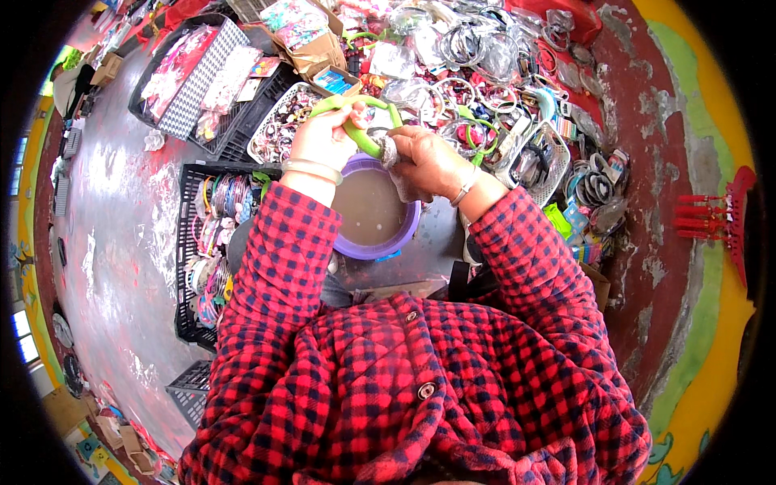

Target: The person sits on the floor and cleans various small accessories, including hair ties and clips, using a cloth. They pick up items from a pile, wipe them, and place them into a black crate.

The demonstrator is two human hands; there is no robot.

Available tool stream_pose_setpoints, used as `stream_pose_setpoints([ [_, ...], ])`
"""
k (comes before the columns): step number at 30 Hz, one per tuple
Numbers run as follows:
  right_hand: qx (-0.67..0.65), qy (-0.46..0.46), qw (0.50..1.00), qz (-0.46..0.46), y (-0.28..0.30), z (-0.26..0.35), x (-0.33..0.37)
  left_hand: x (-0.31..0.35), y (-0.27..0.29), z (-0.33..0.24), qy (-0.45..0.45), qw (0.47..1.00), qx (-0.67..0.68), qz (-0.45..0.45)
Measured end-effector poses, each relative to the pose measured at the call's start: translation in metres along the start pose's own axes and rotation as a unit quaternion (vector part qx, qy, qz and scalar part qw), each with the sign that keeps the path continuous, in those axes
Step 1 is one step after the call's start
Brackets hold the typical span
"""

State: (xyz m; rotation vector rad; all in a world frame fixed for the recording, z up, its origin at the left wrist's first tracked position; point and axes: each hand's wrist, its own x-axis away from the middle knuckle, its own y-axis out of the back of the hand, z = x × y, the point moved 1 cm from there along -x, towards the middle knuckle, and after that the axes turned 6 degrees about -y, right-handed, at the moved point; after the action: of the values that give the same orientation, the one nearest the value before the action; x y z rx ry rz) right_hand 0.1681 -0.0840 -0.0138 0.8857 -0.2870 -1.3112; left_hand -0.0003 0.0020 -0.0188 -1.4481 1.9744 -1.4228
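Above a purple basin (pixel 415 222) of murky grey-brown water, both my hands are raised close together. My left hand (pixel 322 139) is closed on a bright green curved headband (pixel 364 141), whose upper arc shows above the fingers. My right hand (pixel 434 164) grips a grey, wet-looking cloth (pixel 389 151) wrapped round the headband's near right part. A fold of the cloth hangs below that palm, over the basin's far right rim. The right fingertips are partly hidden behind the cloth and the hand itself.
A black crate (pixel 185 267) of hair bands stands left of the basin. Beyond my hands are a white basket (pixel 284 103) of hair accessories and a large heap of headbands (pixel 461 81). Another white basket (pixel 558 166) lies to the right, near loose black bands (pixel 598 187).
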Motion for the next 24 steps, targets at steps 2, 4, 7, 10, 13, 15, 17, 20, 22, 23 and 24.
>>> stream_pose_setpoints([
  [2,-0.054,-0.098,0.992,0.053,0.004,0.004,0.001,0.003,-0.01,0.003,-0.008,1.0,-0.017,-0.013],
  [4,-0.155,-0.197,0.966,0.068,0.006,0.003,-0.001,0.003,-0.013,0.009,-0.011,0.998,-0.06,-0.015],
  [7,-0.27,-0.307,0.91,0.069,0.021,0.013,-0.006,0.01,-0.01,0.027,-0.005,0.983,-0.177,0.046],
  [10,-0.312,-0.243,0.918,0.017,0.01,0.005,-0.003,0.017,-0.022,0.051,-0.041,0.97,-0.219,0.093],
  [13,-0.186,-0.264,0.941,0.102,0.008,-0.002,-0.006,0.018,-0.017,0.048,-0.096,0.966,-0.228,0.073],
  [15,-0.199,-0.279,0.934,0.106,0.01,0.003,-0.007,0.011,-0.002,0.051,-0.177,0.934,-0.297,0.092],
  [17,-0.307,-0.266,0.913,0.035,-0.001,-0.008,-0.001,0.011,-0.004,0.046,-0.202,0.924,-0.312,0.092],
  [20,-0.432,-0.28,0.857,-0.017,0.013,0.004,0.0,0.007,-0.007,0.035,-0.107,0.99,-0.084,-0.031],
  [22,-0.532,-0.286,0.793,-0.082,0.025,-0.003,0.0,0.003,-0.006,0.024,-0.117,0.99,-0.05,-0.058],
  [23,-0.564,-0.271,0.773,-0.107,0.036,-0.008,0.0,0.003,-0.007,0.019,-0.136,0.985,-0.069,-0.087],
  [24,-0.594,-0.255,0.752,-0.131,0.049,-0.012,-0.001,0.001,-0.003,0.016,-0.134,0.988,-0.046,-0.063],
])
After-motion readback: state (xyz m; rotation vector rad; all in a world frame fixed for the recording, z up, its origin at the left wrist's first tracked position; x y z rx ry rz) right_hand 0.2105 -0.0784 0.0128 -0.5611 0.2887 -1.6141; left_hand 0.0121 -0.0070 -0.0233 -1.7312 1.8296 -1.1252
